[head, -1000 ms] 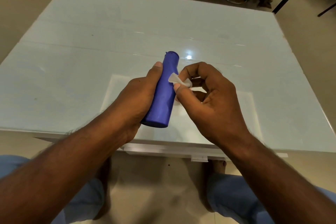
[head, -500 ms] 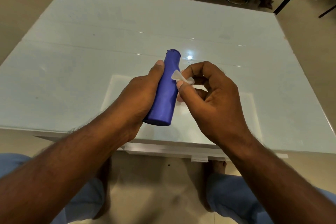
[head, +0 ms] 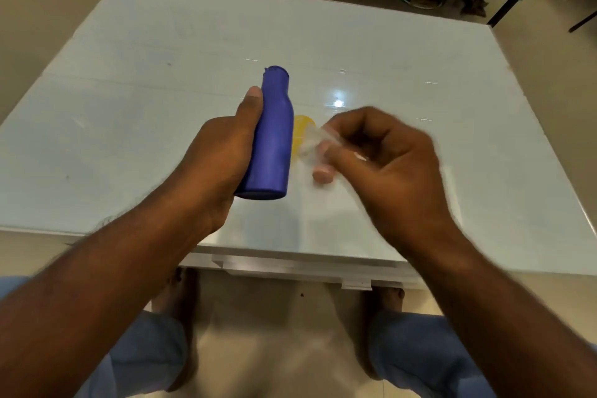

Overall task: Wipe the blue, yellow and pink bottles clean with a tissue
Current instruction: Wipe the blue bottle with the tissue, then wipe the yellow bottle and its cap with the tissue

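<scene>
Now left grip (head: pixel 223 152) clamped round blue bottle (head: pixel 271 139), right grip (head: pixel 381 158) pinching tissue (head: pixel 311 144) — blurred, just beside it.

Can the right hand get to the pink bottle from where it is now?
Probably yes: the right hand, pinching the tissue, hovers right beside the pink bottle, with nothing between them.

light: dim, warm | glare: bright spot on tabletop (head: pixel 338 103), frame centre | blur: right hand (head: pixel 384 158) motion-smeared | edges: wide-angle bowing
</scene>
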